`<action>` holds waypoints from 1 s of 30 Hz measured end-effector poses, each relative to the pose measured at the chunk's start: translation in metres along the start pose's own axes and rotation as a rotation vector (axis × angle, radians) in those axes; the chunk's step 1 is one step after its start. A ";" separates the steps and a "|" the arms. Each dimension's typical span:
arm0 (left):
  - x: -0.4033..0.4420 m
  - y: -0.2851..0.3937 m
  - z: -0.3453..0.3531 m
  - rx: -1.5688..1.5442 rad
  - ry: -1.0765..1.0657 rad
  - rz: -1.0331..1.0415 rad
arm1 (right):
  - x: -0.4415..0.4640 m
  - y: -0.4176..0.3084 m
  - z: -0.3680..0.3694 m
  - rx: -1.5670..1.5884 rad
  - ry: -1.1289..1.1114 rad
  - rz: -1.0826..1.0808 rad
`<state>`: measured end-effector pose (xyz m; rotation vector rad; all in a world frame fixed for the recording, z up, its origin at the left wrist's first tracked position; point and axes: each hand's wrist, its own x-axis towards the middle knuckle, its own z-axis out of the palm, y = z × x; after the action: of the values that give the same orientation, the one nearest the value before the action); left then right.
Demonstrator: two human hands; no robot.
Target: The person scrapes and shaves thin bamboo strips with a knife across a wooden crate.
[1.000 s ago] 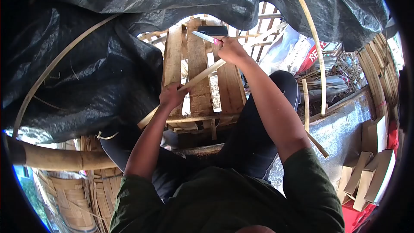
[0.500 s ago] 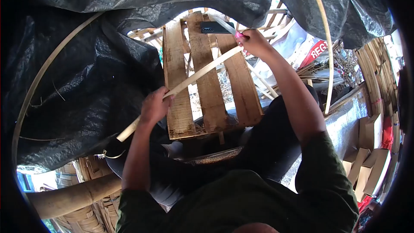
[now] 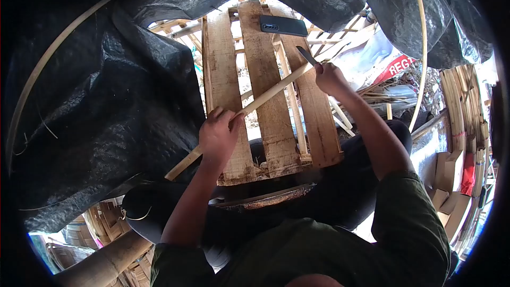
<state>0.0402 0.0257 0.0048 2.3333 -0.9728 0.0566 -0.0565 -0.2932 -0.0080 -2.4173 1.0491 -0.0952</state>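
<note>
My left hand (image 3: 219,134) is closed round a pale bamboo strip (image 3: 276,89), which slants across a slatted wooden bench (image 3: 265,95) from lower left to upper right. In my right hand (image 3: 332,81) is a knife (image 3: 307,56), its blade pointing up and left. The blade crosses over the strip near its upper part; whether they touch I cannot tell. On the far end of the slats lies a dark phone (image 3: 283,25), its camera side up.
Black plastic sheeting (image 3: 122,106) hangs at the left and top. A thin bent strip (image 3: 422,37) hangs at the right. Beyond are a white and red sack (image 3: 380,61), cardboard boxes (image 3: 450,170) and bundled bamboo strips (image 3: 462,101). A thick bamboo pole (image 3: 106,260) lies lower left.
My left hand has moved right and up along with the view's shift. My right hand has moved lower and right, and the knife blade has come from beside the phone down to the strip.
</note>
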 end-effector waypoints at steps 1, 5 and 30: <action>0.001 -0.001 0.001 -0.002 0.030 -0.003 | -0.004 0.003 0.011 0.042 0.112 -0.033; 0.003 -0.005 0.006 0.059 0.111 0.070 | -0.008 0.014 0.039 0.078 0.186 -0.103; 0.002 0.007 0.005 0.041 0.063 -0.034 | -0.026 -0.027 -0.001 0.160 -0.128 0.101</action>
<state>0.0361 0.0177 0.0049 2.3704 -0.9088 0.1365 -0.0569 -0.2590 0.0088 -2.1929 1.0611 0.0102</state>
